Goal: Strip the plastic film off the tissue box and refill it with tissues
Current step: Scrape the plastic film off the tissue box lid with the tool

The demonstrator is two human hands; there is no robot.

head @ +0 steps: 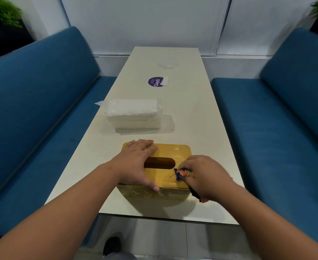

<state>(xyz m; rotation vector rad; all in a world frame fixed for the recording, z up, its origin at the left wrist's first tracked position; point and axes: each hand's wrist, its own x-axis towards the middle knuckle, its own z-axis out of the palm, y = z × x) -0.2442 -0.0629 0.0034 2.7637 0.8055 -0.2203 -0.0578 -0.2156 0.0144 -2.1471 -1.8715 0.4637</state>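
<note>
A yellow tissue box with a dark oval slot in its lid stands near the table's front edge. Shiny film shows on its front face. My left hand lies flat on the lid's left half, thumb over the front edge. My right hand is closed on a small multicoloured cloth-like object with a dark body, pressed against the lid's right front part. Behind the box lies a wrapped pack of white tissues.
The long white table runs away from me between two blue benches. A purple round sticker and a crumpled clear piece of film lie farther back. A shoe shows on the floor below.
</note>
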